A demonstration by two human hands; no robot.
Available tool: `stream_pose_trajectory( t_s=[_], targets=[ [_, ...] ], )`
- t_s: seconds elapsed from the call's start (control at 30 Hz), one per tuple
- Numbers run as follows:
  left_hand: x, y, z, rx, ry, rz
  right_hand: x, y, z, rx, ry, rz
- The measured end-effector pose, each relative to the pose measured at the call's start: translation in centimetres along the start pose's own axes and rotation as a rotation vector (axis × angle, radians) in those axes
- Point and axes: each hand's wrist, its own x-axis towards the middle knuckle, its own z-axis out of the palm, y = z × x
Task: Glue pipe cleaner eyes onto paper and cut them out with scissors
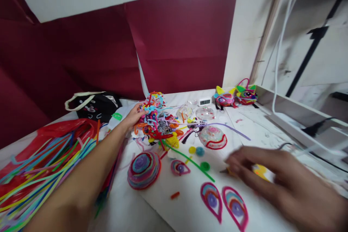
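Observation:
My left hand (136, 114) is at the left edge of a heaped pile of small pipe cleaner pieces (154, 116); its fingers look closed, but the pile partly hides them. My right hand (266, 177), smeared by motion, hovers over the paper at the right with bent fingers. Beneath it shows a yellow-and-white thing (261, 171) with a narrow dark tip to the left; whether I grip it is unclear. Eye-shaped pipe cleaner pieces (211, 200) lie in front. A coiled striped dome (144, 170) and a half-covered clear dome (213, 137) sit nearby.
Long loose pipe cleaners (54, 166) spread over red plastic at left. Behind stand a black bag (94, 107), a small digital clock (204, 102) and two finished colourful animal heads (246, 94). A green pipe cleaner (190, 161) crosses the paper. White cables run along the right.

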Motion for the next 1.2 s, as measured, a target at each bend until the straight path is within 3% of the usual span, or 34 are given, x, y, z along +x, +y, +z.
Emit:
stream_pose_trajectory(
  t_s=[0.03, 0.07, 0.17, 0.27, 0.37, 0.47, 0.87, 1.03, 1.2],
  targets=[
    [-0.1, -0.1, 0.2, -0.005, -0.001, 0.000, 2.5, -0.4, 0.5, 0.225, -0.209, 0.051],
    [-0.2, -0.1, 0.3, -0.009, -0.002, -0.001, 5.0, -0.5, 1.5, 0.385, -0.324, 0.098],
    [-0.5, -0.1, 0.6, -0.016, -0.006, -0.008, 11.8, 0.0, 6.6, 0.438, -0.386, 0.121],
    [-0.7, -0.2, 0.8, -0.024, -0.010, -0.006, 16.6, 0.2, 12.6, 0.419, -0.374, 0.149],
    [-0.7, -0.3, 0.8, -0.036, -0.014, 0.000, 19.5, -0.3, 17.1, 0.401, -0.364, 0.176],
    [-0.6, -0.7, 0.8, -0.046, -0.034, 0.005, 21.2, -1.0, 19.5, 0.380, -0.349, 0.210],
    [-1.0, -1.1, 0.9, -0.039, -0.010, 0.002, 22.7, -0.5, 23.4, 0.363, -0.350, 0.329],
    [-0.8, -1.6, 0.4, 0.072, 0.037, 0.051, 22.1, 0.7, 23.0, 0.424, -0.379, 0.387],
    [-0.2, -1.8, 0.2, 0.328, 0.071, 0.154, 21.5, 2.8, 21.3, 0.489, -0.353, 0.461]
  ],
)
